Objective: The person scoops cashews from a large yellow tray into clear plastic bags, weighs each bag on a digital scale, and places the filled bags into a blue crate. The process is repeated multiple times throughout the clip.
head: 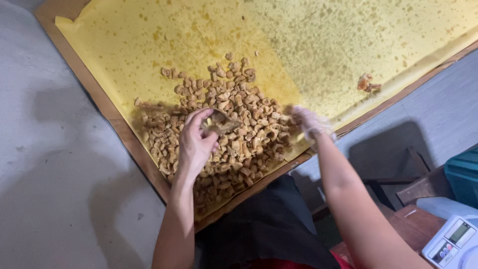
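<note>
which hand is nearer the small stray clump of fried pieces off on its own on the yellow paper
Right. The right hand, gloved, is at the main pile's right edge, below-left of the stray clump. The left hand is farther left, over the pile.

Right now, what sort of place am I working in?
Probably a small food-making workshop, not a home kitchen. A big wooden tray lined with oil-spotted yellow paper holds a heap of fried snack pieces, a digital scale sits nearby, and the floor is bare concrete.
</note>
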